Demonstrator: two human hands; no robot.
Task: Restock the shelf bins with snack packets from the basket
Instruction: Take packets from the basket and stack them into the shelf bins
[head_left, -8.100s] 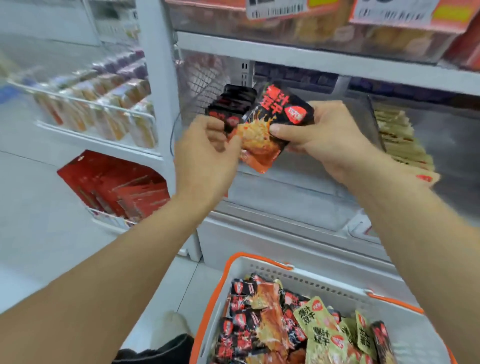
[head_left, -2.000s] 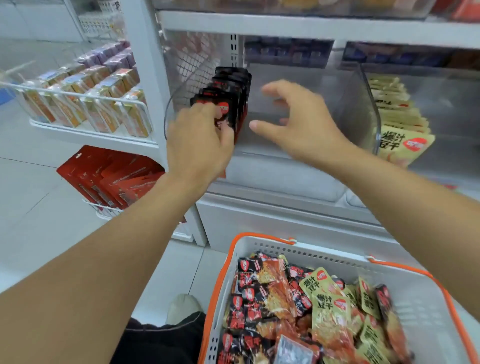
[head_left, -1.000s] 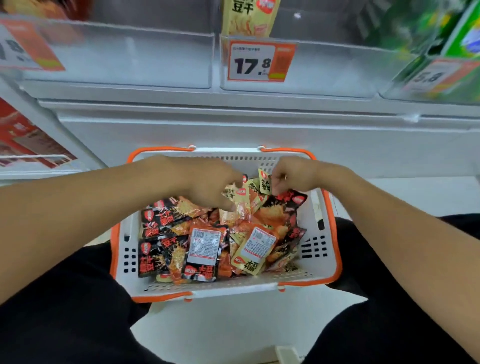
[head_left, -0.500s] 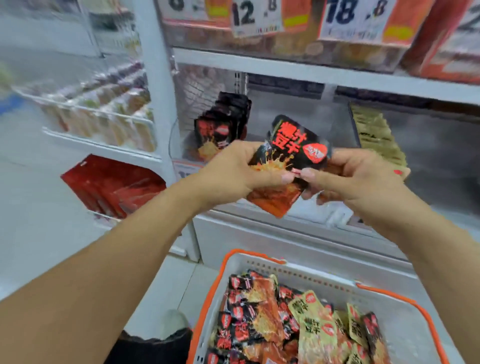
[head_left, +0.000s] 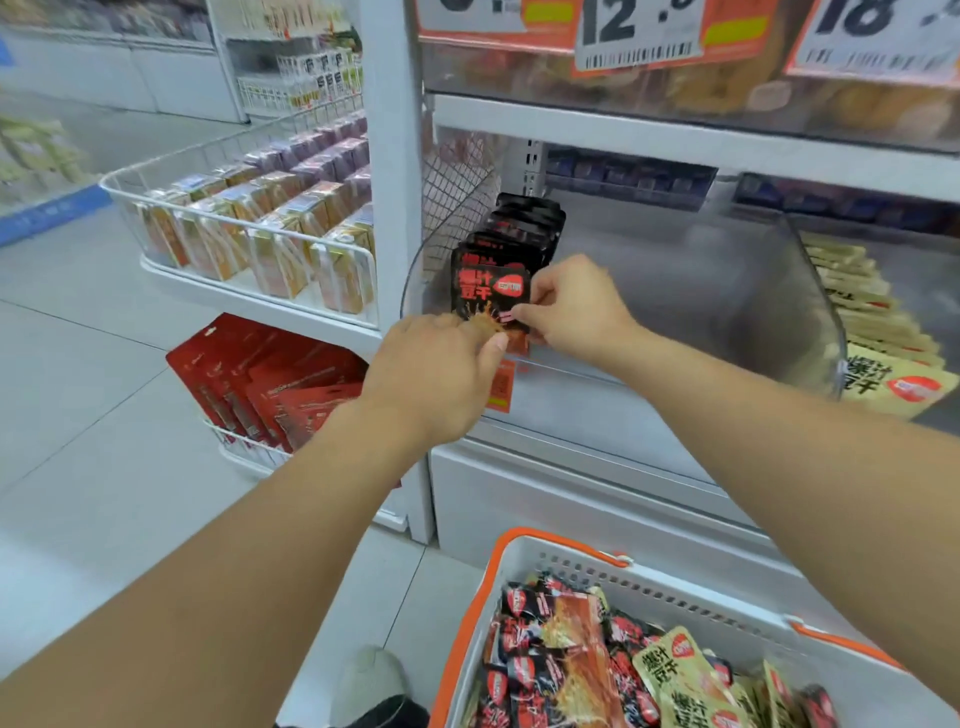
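My right fingers (head_left: 524, 315) pinch the right edge of a black packet (head_left: 491, 296), thumb in front, the other fingers curled behind it. My left fingers (head_left: 488, 345) are pressed together on its lower left corner, thumb tip on the orange part of the wrapper, so my left hand (head_left: 434, 374) holds it from below while my right hand (head_left: 571, 312) steadies the side. The packet stands upright, label toward me, at the front of a row of black packets (head_left: 524, 228) in the left end of the clear bin (head_left: 675, 291); it touches the one behind it. The rest of that bin to the right is bare clear plastic. Past a curved divider (head_left: 810, 291), the next bin holds yellow packets (head_left: 878, 353) leaning in a row. Orange price tags (head_left: 641, 31) hang on the shelf above. Below me sits the basket (head_left: 550, 551), white with an orange rim, full of black and yellow packets mixed together. To the left, a wire rack (head_left: 234, 228) carries small boxes, and red packs (head_left: 270, 384) lean under it.
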